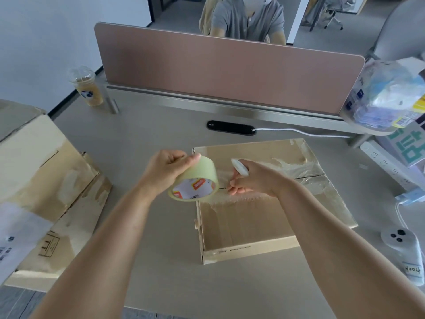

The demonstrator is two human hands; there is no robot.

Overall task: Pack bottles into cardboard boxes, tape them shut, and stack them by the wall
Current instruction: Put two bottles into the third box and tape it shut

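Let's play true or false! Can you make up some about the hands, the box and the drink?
1. The left hand holds the tape roll. True.
2. The right hand is empty. False: it grips a white tool.
3. A cup stands at the far left of the desk. True.
4. The box under the hands is open. False: its flaps are shut, with tape across them.
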